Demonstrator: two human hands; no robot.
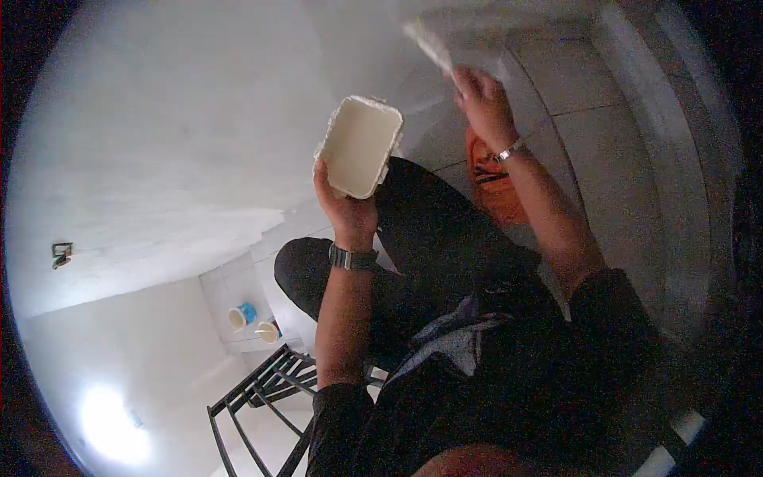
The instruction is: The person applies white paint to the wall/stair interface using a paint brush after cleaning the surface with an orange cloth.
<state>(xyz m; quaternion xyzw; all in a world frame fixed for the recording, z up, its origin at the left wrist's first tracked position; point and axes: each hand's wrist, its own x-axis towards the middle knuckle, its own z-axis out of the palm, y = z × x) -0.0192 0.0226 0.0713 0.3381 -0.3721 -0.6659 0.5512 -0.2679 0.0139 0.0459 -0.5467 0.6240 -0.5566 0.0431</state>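
Note:
My left hand grips a cream rectangular tub from below, the thumb along its side. White matter is crusted around the tub's rim, and its pale inside faces me. Up and to the right, my right hand is closed around the end of a flat tool with a whitish, blurred head. That head points away from me, close to the wall in this view. Blur hides the tool's exact kind. The tub and the tool are apart.
An orange bag or cloth lies on the tiled floor under my right forearm. A black metal frame with rungs stands at lower left, near a blue-and-white bucket and another pale bucket. A wall box has something hanging out.

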